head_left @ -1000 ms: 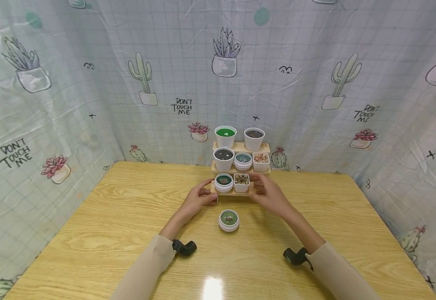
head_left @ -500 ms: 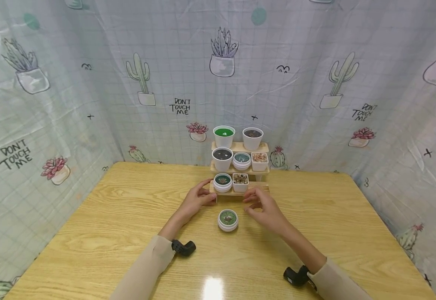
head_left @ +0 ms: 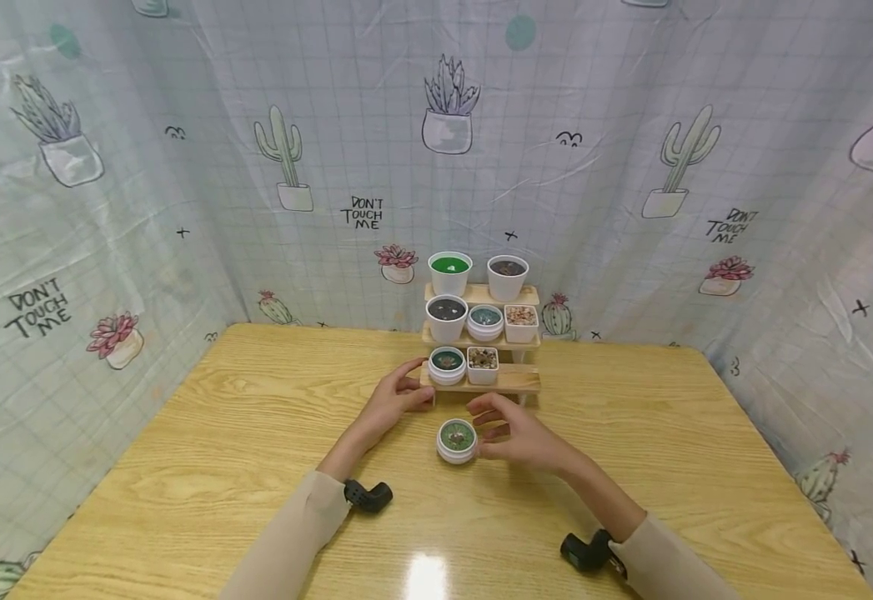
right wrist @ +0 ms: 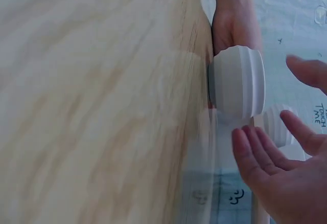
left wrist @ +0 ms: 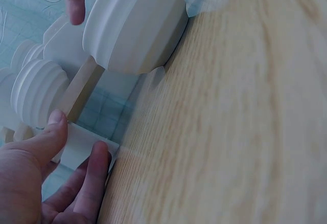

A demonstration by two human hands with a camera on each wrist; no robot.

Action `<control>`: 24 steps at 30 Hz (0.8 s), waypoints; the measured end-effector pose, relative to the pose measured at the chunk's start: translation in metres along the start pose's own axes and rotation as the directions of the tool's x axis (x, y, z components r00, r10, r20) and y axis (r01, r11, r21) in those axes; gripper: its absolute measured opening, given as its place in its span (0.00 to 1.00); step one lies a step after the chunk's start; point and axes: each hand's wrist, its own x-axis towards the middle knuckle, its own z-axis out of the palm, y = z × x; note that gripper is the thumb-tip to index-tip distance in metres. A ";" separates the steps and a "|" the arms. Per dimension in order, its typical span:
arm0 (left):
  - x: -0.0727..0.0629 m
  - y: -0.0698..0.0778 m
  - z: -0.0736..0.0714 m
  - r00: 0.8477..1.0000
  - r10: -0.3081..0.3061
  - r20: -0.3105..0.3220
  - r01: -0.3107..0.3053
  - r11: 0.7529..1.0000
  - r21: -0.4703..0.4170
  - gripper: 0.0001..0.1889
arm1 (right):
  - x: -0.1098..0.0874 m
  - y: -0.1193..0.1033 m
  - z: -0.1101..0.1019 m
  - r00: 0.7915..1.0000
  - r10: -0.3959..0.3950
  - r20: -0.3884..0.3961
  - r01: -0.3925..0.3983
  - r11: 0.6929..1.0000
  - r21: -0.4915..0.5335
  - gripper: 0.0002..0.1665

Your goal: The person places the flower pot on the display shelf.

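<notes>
A three-step wooden plant stand [head_left: 517,378] with white legs holds several white pots. My left hand [head_left: 393,398] grips the left end of its bottom step; in the left wrist view the thumb lies at the plank [left wrist: 83,92] and the fingers are at the white leg [left wrist: 84,147]. In front of the stand, a round white pot [head_left: 457,451] with a green top sits on the table. My right hand [head_left: 522,435] is just right of this pot, thumb and fingers spread and holding nothing. The right wrist view shows the fingertips [right wrist: 240,139] close by the ribbed pot [right wrist: 237,83].
A round pot [head_left: 447,375] and a square pot [head_left: 483,372] with pebbles stand on the bottom step. Three pots fill the middle step, and two taller ones [head_left: 449,277] are on top. A printed curtain [head_left: 346,267] hangs behind the wooden table [head_left: 256,433].
My right hand has left the right end of the bottom step and come toward me and left, to the round pot in front. My left hand has stayed on the stand.
</notes>
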 end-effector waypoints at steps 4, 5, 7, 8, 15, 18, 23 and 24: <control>0.000 0.000 0.000 1.000 0.002 0.001 -0.002 1.000 0.007 0.36 | 0.007 0.002 0.003 0.998 0.004 0.060 -0.004 1.000 0.001 0.40; 0.000 0.000 0.001 1.000 0.003 0.000 -0.003 1.000 0.007 0.36 | 0.009 0.002 0.003 0.997 0.006 0.073 -0.005 1.000 -0.001 0.41; 0.001 -0.001 0.001 1.000 0.003 -0.001 -0.003 1.000 0.006 0.36 | 0.012 0.002 0.005 0.995 0.021 0.093 -0.021 1.000 -0.003 0.43; 0.001 -0.001 0.000 1.000 0.004 0.001 -0.004 1.000 0.005 0.36 | 0.014 0.002 0.005 0.994 0.029 0.101 -0.028 1.000 -0.005 0.44; 0.000 0.000 0.001 1.000 0.007 -0.008 -0.007 1.000 -0.006 0.36 | 0.023 0.005 0.009 0.990 0.027 0.139 -0.022 0.999 -0.032 0.45; 0.001 0.000 0.001 1.000 0.009 -0.010 -0.009 1.000 -0.007 0.35 | 0.025 0.007 0.011 0.990 0.015 0.137 -0.012 1.000 -0.023 0.45; 0.001 -0.001 0.001 1.000 0.005 0.000 -0.005 1.000 -0.001 0.35 | 0.025 0.011 0.012 0.991 0.000 0.131 0.001 1.000 -0.005 0.44; 0.001 -0.001 0.001 1.000 0.005 0.000 -0.005 1.000 0.000 0.36 | 0.025 0.012 0.012 0.991 -0.005 0.131 0.005 1.000 -0.002 0.43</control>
